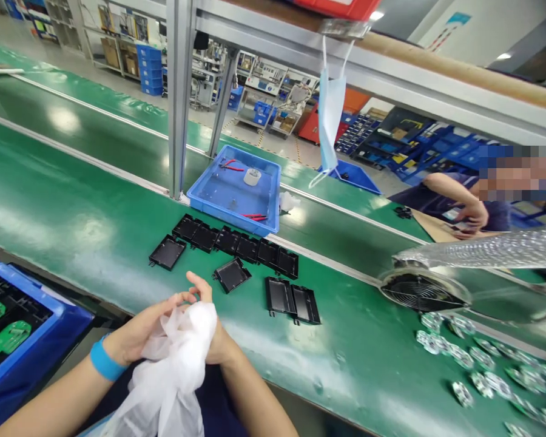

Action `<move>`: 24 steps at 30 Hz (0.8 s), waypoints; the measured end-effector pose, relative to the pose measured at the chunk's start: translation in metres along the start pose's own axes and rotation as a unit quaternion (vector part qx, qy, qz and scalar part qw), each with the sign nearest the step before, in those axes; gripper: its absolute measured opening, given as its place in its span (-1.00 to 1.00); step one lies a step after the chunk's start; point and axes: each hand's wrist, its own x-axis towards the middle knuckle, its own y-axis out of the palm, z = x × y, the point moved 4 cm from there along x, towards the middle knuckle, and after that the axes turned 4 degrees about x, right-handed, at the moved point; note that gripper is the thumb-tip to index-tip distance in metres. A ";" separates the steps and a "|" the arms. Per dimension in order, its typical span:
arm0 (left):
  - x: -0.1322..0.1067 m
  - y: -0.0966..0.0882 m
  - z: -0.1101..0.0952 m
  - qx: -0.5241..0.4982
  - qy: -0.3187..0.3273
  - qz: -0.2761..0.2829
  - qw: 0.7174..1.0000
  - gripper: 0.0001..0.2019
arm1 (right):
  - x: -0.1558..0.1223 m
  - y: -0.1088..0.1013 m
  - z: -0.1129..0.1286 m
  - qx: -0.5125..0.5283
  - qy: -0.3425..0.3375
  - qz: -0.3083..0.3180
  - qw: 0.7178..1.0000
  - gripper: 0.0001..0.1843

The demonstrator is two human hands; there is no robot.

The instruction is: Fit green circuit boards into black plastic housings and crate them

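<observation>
A crumpled, translucent white plastic bag (177, 355) is bunched up between my two hands, close to my body at the bench's front edge. My left hand (139, 331), with a blue band on its wrist, grips the bag from the left. On the other side my right hand (216, 343) holds it too, mostly covered by the plastic, with fingertips showing above. Just beyond my hands lie several black plastic cases (233, 274), shallow and open-topped, on the green bench (118, 243). Whether anything is inside the bag cannot be made out.
Behind the cases stands a blue tray (233, 182) with red-handled pliers. A blue bin (73, 315) with green parts is at left. Several circuit boards (482, 358) lie right, near a fan duct (423, 288). A metal post (177, 103) rises ahead; a co-worker's hand (473, 215) works opposite.
</observation>
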 end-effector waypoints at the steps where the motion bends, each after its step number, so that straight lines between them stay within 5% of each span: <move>1: -0.001 0.000 0.000 0.012 -0.002 -0.009 1.000 -0.54 | 0.002 0.002 0.003 0.015 -0.024 0.020 0.999 0.15; 4: -0.006 0.003 0.000 0.074 -0.009 -0.030 0.997 -0.41 | 0.007 0.003 0.009 0.034 -0.072 0.062 0.995 0.05; 11: -0.020 -0.003 0.004 0.245 0.059 -0.060 0.966 -0.45 | 0.003 -0.001 0.005 0.004 -0.020 0.053 0.998 -0.46; 15: -0.022 -0.011 0.009 0.270 0.103 -0.084 0.953 -0.43 | 0.000 0.001 0.009 -0.027 -0.001 0.038 0.999 -0.37; 19: -0.028 -0.008 0.005 0.306 0.180 -0.078 0.932 -0.33 | -0.003 0.006 0.024 -0.126 -0.081 0.027 0.988 -0.38; 24: -0.039 -0.011 0.005 0.330 0.211 -0.130 0.911 -0.19 | -0.013 0.012 0.025 -0.301 -0.213 0.017 0.929 -0.36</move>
